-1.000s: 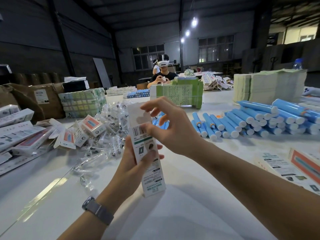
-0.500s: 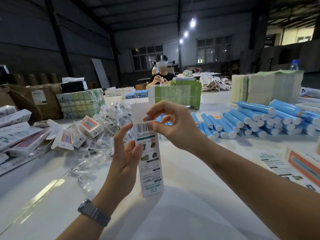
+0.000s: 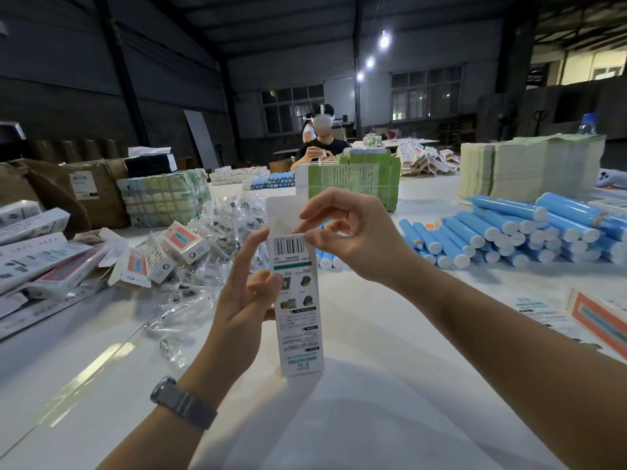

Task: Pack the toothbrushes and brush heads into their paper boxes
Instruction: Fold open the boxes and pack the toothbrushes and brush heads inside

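A tall white paper box [image 3: 298,310] with a barcode and green print stands upright on the white table [image 3: 390,385], its top flap up. My left hand [image 3: 242,300] steadies its left side with spread fingers. My right hand [image 3: 346,232] pinches the box's top edge by the barcode. Blue toothbrush tubes [image 3: 509,235] with white caps lie stacked at the right. Clear bags of brush heads [image 3: 217,239] are heaped behind the box at the left.
Folded and flat paper boxes [image 3: 61,262] lie at the left, more flat boxes [image 3: 590,313] at the right edge. Green-banded bundles [image 3: 353,178], a stack of sheets [image 3: 529,164] and brown cartons [image 3: 78,188] stand at the back. A person [image 3: 319,144] sits across the table.
My left hand has loosened from a full grip to spread fingers along the box's side. My right hand has shifted from the box's upper face to pinching its top edge.
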Action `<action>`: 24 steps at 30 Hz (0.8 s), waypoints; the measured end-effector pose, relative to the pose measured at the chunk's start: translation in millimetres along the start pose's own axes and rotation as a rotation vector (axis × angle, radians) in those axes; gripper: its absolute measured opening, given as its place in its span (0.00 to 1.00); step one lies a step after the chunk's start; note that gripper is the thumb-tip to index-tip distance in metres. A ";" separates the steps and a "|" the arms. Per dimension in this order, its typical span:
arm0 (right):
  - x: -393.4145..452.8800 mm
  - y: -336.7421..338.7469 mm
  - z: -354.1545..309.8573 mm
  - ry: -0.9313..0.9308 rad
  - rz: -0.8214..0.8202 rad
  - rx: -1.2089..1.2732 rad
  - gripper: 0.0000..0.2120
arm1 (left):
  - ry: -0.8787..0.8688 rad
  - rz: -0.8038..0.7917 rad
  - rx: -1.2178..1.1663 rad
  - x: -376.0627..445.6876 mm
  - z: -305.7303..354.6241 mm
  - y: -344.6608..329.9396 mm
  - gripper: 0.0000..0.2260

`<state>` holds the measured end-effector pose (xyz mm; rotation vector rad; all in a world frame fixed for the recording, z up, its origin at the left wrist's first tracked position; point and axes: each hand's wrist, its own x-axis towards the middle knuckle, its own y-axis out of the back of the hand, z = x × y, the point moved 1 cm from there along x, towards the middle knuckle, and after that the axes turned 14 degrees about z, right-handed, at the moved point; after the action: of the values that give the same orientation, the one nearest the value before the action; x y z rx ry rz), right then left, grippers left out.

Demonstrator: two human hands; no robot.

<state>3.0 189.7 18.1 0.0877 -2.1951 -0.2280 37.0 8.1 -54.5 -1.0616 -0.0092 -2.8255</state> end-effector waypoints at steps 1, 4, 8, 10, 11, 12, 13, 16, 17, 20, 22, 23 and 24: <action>0.3 0.3 0.3 0.004 -0.003 -0.005 0.13 | 0.012 0.004 -0.009 0.9 0.5 1.4 0.22; 1.2 2.4 1.3 -0.004 -0.013 -0.006 0.12 | 0.021 0.004 -0.018 1.4 1.8 3.5 0.21; 1.8 1.9 -2.0 0.001 -0.064 0.016 0.10 | -0.010 0.019 0.008 1.1 3.8 3.5 0.22; 1.6 0.1 -4.9 0.014 -0.084 0.025 0.11 | -0.026 0.018 0.027 1.0 3.3 4.5 0.21; 1.3 -0.5 -5.7 0.013 -0.088 0.036 0.11 | -0.027 0.015 0.033 0.8 3.2 5.3 0.21; 1.0 -0.8 -6.1 0.007 -0.089 0.044 0.12 | -0.029 0.013 0.040 0.9 3.2 5.8 0.21; 0.7 -1.3 -6.3 0.001 -0.090 0.043 0.12 | -0.036 0.014 0.050 0.6 3.4 6.2 0.21; 0.1 -2.2 -7.2 0.012 -0.078 -0.013 0.13 | -0.077 0.034 0.074 -0.1 5.3 5.2 0.20; 0.5 -2.0 -7.8 0.026 -0.058 -0.034 0.13 | -0.085 0.039 0.075 -0.2 5.7 4.6 0.20; 0.9 -0.6 -9.6 0.068 -0.007 -0.026 0.14 | -0.097 0.039 0.080 -0.8 5.7 3.1 0.19; 1.0 -0.1 -9.5 0.082 0.002 -0.002 0.14 | -0.104 0.038 0.070 -1.7 6.4 2.8 0.19; 1.1 0.0 -8.9 0.083 0.002 0.009 0.14 | -0.103 0.034 0.061 -2.2 6.4 2.7 0.19; 1.0 -0.2 -8.3 0.082 0.001 0.019 0.14 | -0.099 0.029 0.051 -2.5 6.3 2.8 0.18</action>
<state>9.0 188.2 23.7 0.1042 -2.1155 -0.1995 43.3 5.9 -51.5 -1.1798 -0.0739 -2.7293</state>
